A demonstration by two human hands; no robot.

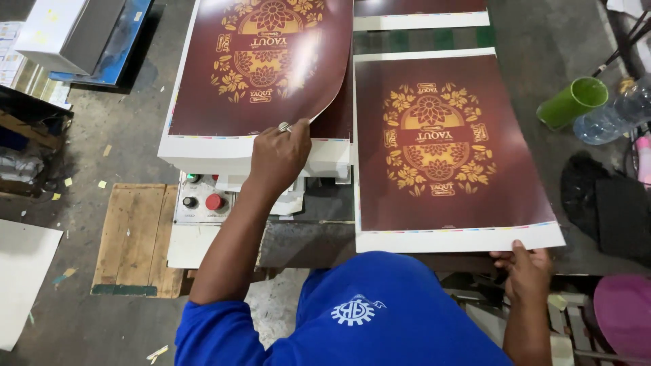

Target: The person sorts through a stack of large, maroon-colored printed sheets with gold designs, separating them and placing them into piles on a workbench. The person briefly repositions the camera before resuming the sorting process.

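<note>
Hands pinch printed sheets: left (pixel 278 154) lifts one (pixel 261 64), right (pixel 525 271) another (pixel 451 152); green cup (pixel 573 102) seems empty.

Work area: grey concrete floor around a machine bench.

The floor (pixel 88 149) is stained and littered with small paper scraps. A wooden pallet (pixel 135 237) lies flat beside a white control panel (pixel 200 200) with red and green buttons. A green cup (pixel 573 102) and a clear plastic bottle (pixel 614 112) lie at the right.
</note>
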